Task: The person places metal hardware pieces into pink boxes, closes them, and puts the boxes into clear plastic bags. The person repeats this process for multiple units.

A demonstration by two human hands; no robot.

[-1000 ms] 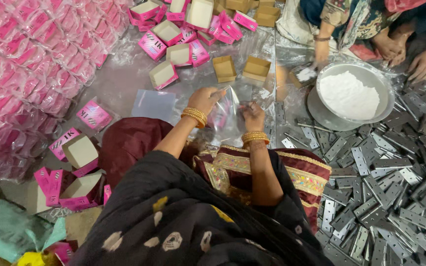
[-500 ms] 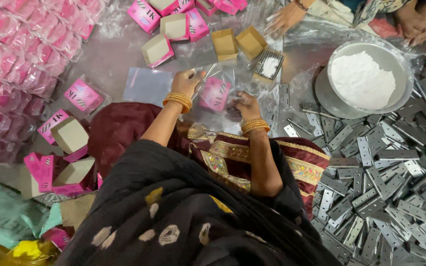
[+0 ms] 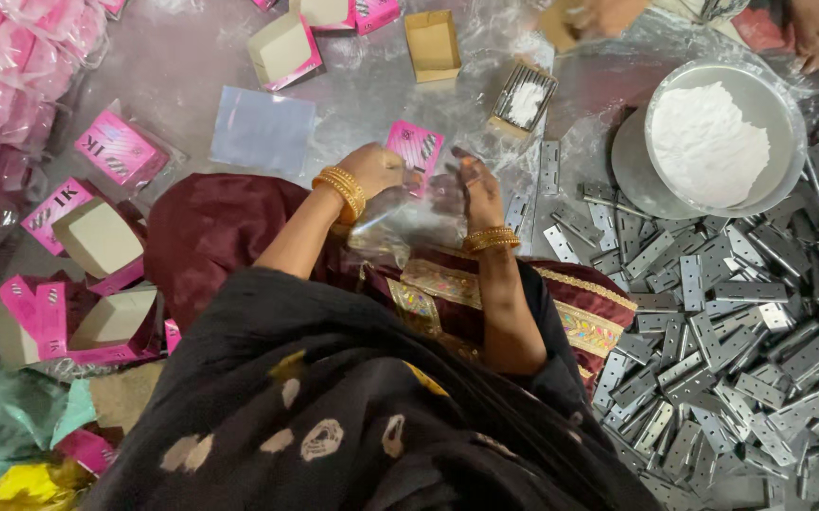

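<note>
Left hand (image 3: 376, 170) and right hand (image 3: 474, 185) both pinching clear crinkly plastic bag (image 3: 400, 203) holding small pink cardboard box (image 3: 415, 151) at 12 o'clock (light, slippery film; likely best gripped at mouth edges).

The pink box (image 3: 415, 151) held between the left hand (image 3: 378, 170) and the right hand (image 3: 474, 185) is partly covered by the left fingers; its lower end blurs behind a clear plastic bag (image 3: 400, 213). Whether the box sits inside that bag cannot be told. The right hand's fingertips are blurred. Up and right of the grip, another person's hands (image 3: 598, 14) are cut off by the top edge. Right of the grip, the grey metal hinges (image 3: 740, 322) run past the frame edge.
</note>
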